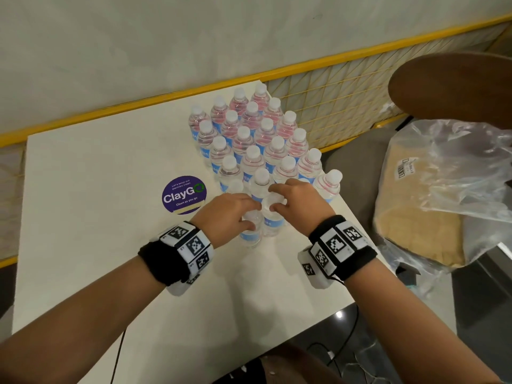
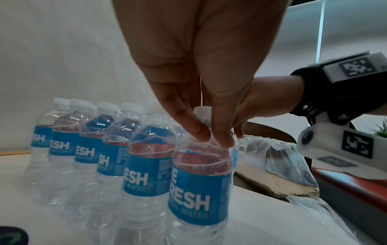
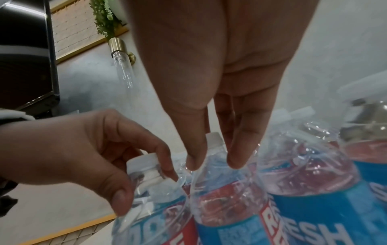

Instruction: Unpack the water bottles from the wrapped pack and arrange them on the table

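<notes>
We look down on a cream table (image 1: 83, 176) set against a pale plastered wall (image 1: 138, 37), edged by a yellow-framed wire grille (image 1: 346, 90). A purple round sticker (image 1: 184, 194) marks the tabletop. To the right, a brown round seat (image 1: 457, 87); on the wall, a brass-mounted glass tube (image 3: 122, 66) below green foliage (image 3: 104, 15).

bottles (image 1: 250, 139): clear, white caps, blue-and-red labels | table (image 1: 91, 173): cream | sticker (image 1: 184, 194): purple, white lettering | wristbands (image 1: 177, 253): black, black-and-white square codes
</notes>
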Action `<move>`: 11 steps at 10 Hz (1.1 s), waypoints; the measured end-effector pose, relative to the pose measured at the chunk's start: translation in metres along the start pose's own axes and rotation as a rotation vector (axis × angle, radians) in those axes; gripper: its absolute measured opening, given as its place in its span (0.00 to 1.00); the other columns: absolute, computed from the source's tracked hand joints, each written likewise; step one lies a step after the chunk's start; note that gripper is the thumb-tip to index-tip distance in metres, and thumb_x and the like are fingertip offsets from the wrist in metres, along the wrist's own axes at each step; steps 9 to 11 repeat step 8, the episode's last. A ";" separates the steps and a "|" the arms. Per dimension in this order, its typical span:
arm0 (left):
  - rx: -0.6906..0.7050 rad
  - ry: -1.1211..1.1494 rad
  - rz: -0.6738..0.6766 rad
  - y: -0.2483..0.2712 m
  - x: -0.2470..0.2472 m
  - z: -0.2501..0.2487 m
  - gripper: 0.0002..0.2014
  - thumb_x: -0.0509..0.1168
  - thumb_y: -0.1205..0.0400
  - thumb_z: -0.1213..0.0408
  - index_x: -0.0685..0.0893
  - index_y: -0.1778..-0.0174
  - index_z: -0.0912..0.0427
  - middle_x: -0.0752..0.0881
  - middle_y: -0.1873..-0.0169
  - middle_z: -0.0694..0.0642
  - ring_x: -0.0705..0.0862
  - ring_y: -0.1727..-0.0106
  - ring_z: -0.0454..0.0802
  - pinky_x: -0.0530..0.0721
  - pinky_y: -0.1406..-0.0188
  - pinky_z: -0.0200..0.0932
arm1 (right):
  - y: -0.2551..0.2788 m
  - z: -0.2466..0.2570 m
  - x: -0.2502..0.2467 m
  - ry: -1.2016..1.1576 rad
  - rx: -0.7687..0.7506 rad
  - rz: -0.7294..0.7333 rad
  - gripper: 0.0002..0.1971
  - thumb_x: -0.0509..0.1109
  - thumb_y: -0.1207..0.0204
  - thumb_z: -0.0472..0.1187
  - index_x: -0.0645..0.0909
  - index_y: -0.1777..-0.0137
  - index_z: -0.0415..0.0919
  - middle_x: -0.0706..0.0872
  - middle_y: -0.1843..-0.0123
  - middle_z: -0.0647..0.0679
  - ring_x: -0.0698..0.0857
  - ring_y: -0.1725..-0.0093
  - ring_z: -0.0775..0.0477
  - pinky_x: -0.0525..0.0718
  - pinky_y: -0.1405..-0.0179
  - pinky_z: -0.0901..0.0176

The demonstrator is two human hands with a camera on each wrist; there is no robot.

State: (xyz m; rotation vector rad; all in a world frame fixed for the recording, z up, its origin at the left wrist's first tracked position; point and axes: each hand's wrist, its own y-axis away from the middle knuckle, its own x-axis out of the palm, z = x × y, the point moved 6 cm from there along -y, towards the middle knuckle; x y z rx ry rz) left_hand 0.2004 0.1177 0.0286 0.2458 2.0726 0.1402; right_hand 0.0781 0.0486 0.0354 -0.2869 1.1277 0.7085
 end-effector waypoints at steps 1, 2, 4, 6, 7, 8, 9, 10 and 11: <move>-0.005 -0.015 0.026 0.000 -0.002 -0.003 0.21 0.69 0.22 0.60 0.80 0.31 0.55 0.82 0.34 0.51 0.80 0.53 0.47 0.77 0.42 0.41 | 0.002 0.002 0.000 0.001 0.004 -0.004 0.21 0.68 0.22 0.43 0.76 0.28 0.44 0.81 0.43 0.40 0.81 0.42 0.38 0.78 0.48 0.52; -0.012 -0.035 0.040 0.000 -0.003 -0.005 0.21 0.70 0.22 0.61 0.80 0.31 0.55 0.82 0.34 0.51 0.83 0.47 0.51 0.77 0.41 0.42 | 0.003 0.004 -0.001 0.009 0.012 0.002 0.21 0.68 0.22 0.42 0.77 0.29 0.44 0.82 0.43 0.40 0.81 0.42 0.38 0.78 0.47 0.52; -0.017 -0.017 0.035 0.004 -0.004 -0.005 0.22 0.69 0.21 0.61 0.80 0.31 0.55 0.82 0.33 0.51 0.83 0.48 0.50 0.76 0.43 0.39 | 0.004 0.007 -0.002 0.010 0.033 0.009 0.20 0.67 0.21 0.43 0.76 0.29 0.45 0.82 0.42 0.41 0.81 0.42 0.39 0.77 0.48 0.54; -0.015 -0.005 0.023 0.004 -0.004 -0.006 0.23 0.70 0.21 0.61 0.78 0.29 0.53 0.81 0.33 0.50 0.75 0.56 0.41 0.75 0.45 0.36 | 0.006 0.008 -0.002 0.014 0.054 0.023 0.21 0.67 0.21 0.44 0.75 0.27 0.46 0.81 0.40 0.42 0.81 0.41 0.39 0.78 0.45 0.53; -0.016 0.019 0.005 0.009 -0.004 -0.004 0.25 0.70 0.22 0.56 0.76 0.28 0.48 0.79 0.35 0.47 0.79 0.59 0.42 0.81 0.45 0.41 | 0.010 0.007 -0.004 0.018 0.071 0.015 0.26 0.66 0.21 0.46 0.69 0.23 0.49 0.79 0.37 0.43 0.80 0.39 0.41 0.81 0.44 0.51; -0.025 0.068 -0.124 0.027 -0.010 0.004 0.23 0.67 0.23 0.46 0.77 0.32 0.44 0.79 0.42 0.40 0.84 0.65 0.40 0.84 0.51 0.45 | 0.024 0.005 -0.013 -0.046 0.090 -0.069 0.27 0.67 0.21 0.46 0.68 0.23 0.48 0.78 0.36 0.44 0.80 0.39 0.42 0.80 0.44 0.53; -0.025 0.068 -0.124 0.027 -0.010 0.004 0.23 0.67 0.23 0.46 0.77 0.32 0.44 0.79 0.42 0.40 0.84 0.65 0.40 0.84 0.51 0.45 | 0.024 0.005 -0.013 -0.046 0.090 -0.069 0.27 0.67 0.21 0.46 0.68 0.23 0.48 0.78 0.36 0.44 0.80 0.39 0.42 0.80 0.44 0.53; -0.025 0.068 -0.124 0.027 -0.010 0.004 0.23 0.67 0.23 0.46 0.77 0.32 0.44 0.79 0.42 0.40 0.84 0.65 0.40 0.84 0.51 0.45 | 0.024 0.005 -0.013 -0.046 0.090 -0.069 0.27 0.67 0.21 0.46 0.68 0.23 0.48 0.78 0.36 0.44 0.80 0.39 0.42 0.80 0.44 0.53; -0.025 0.068 -0.124 0.027 -0.010 0.004 0.23 0.67 0.23 0.46 0.77 0.32 0.44 0.79 0.42 0.40 0.84 0.65 0.40 0.84 0.51 0.45 | 0.024 0.005 -0.013 -0.046 0.090 -0.069 0.27 0.67 0.21 0.46 0.68 0.23 0.48 0.78 0.36 0.44 0.80 0.39 0.42 0.80 0.44 0.53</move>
